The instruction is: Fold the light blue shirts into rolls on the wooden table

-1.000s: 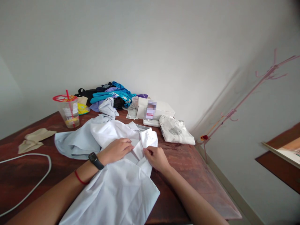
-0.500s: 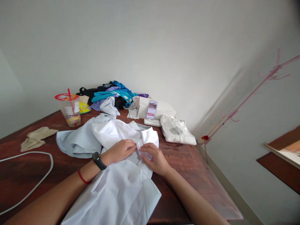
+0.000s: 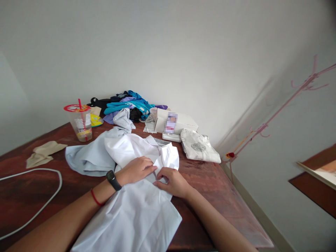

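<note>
A white collared shirt (image 3: 128, 217) lies front up on the wooden table, its collar pointing away from me and its lower part spread toward me. My left hand (image 3: 139, 169), with a black watch and a red string on the arm, rests on the shirt front, fingers closed on the cloth by the front opening. From the other side my right hand (image 3: 173, 182) grips the same opening a little lower, thumb and forefinger curled around the fabric. The fingertips hide any button there. Under the shirt's left side a light blue-grey garment (image 3: 86, 154) lies crumpled.
A plastic cup (image 3: 82, 124) with a red straw stands at left, near a beige cloth (image 3: 44, 154) and a white cable (image 3: 59, 178). Behind are piled clothes (image 3: 131, 105), a white box (image 3: 183, 120) and a folded printed cloth (image 3: 201, 145). A pink rack (image 3: 283, 105) leans right.
My right hand's fingers have slid down the front opening, toward me, and curled more. My left hand stays at nearly the same spot. The view has shifted slightly.
</note>
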Demonstrator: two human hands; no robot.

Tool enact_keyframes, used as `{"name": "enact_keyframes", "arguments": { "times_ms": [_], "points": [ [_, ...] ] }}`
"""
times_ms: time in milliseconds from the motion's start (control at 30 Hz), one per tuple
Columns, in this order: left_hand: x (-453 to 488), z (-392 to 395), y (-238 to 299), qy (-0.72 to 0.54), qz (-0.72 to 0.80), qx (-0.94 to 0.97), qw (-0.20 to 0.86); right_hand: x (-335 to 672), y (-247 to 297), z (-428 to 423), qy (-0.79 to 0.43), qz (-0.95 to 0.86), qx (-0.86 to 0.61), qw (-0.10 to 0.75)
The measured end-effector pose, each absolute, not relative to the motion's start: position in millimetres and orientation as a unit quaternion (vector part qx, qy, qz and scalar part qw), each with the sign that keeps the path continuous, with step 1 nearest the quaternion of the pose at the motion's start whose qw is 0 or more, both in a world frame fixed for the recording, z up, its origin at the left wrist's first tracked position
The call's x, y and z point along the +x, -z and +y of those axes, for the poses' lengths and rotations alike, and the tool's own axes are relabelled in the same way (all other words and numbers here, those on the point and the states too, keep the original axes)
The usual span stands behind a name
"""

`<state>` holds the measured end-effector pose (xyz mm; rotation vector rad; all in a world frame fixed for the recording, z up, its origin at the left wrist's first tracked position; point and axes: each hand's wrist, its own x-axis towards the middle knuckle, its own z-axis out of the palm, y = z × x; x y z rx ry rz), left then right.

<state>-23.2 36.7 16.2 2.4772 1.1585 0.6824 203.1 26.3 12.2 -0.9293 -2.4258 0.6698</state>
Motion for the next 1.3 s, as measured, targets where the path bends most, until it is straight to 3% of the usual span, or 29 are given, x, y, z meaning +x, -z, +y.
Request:
{"name": "enact_keyframes", "arguments": {
  "times_ms": [133, 233, 433, 533, 633, 800, 1033, 1300],
  "points": [
    [-24.6, 36.1, -19.0, -0.257, 0.428, 0.847, 0.185, 202.2, -14.1, 25.0, -0.239, -0.884, -0.335, 0.221],
    [-31.3, 37.1, -32.0, -0.348, 0.443, 0.786, 0.255, 201.7, -12.1, 25.5, -0.231, -0.866, -0.382, 0.226],
    [-48.0, 42.5, -62.0, -0.602, 0.335, 0.504, 0.522, 202.1, 1.2, 32.8, -0.276, -0.791, -0.459, 0.297],
    [-45.5, 37.6, -65.4, -0.596, 0.265, 0.459, 0.604, 202.3, 6.0, 36.9, -0.306, -0.765, -0.447, 0.348],
    [-34.7, 24.9, -63.7, -0.484, 0.225, 0.556, 0.637, 203.3, 5.7, 37.6, -0.375, -0.763, -0.383, 0.362],
    [-14.8, 6.6, -55.8, -0.228, 0.176, 0.790, 0.542, 211.2, 0.8, 33.4, -0.402, -0.829, -0.280, 0.270],
    [-6.0, 6.4, -44.5, -0.310, 0.237, 0.817, 0.424, 207.0, -6.8, 31.6, -0.399, -0.812, -0.295, 0.307],
    [-3.3, 1.0, -44.4, -0.322, 0.294, 0.834, 0.338, 204.5, -13.4, 34.2, -0.431, -0.767, -0.329, 0.343]
  ]
}}
